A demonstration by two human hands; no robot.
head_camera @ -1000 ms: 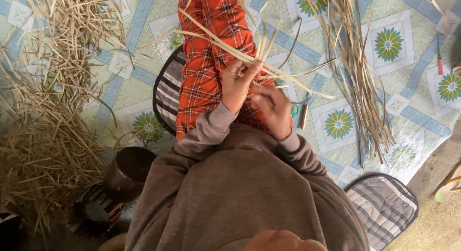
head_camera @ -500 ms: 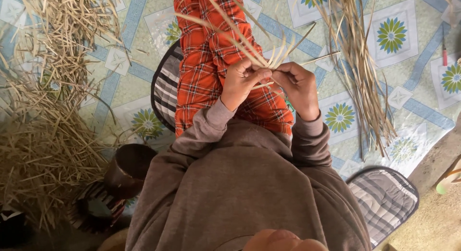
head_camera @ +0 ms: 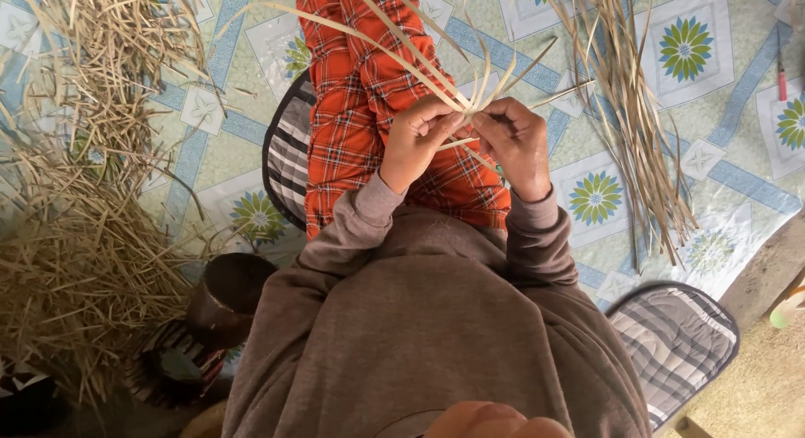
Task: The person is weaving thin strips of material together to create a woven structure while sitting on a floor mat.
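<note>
Pinching long pale dried leaf strips (head_camera: 457, 111) over the lap, left hand (head_camera: 417, 140) and right hand (head_camera: 513, 143) both closing on the crossing point; seemingly plaiting, needing another strip folded across; red checked trousers (head_camera: 360, 111) beneath; loose bundle of dried strips (head_camera: 637, 136) lying right on the patterned floral floor mat (head_camera: 688, 52); straw heap (head_camera: 75, 237) left, neither blocking.

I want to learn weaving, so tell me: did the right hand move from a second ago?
Yes. The right hand went up the red checked leg, away from the brown top, level with the left hand on the strips.
</note>
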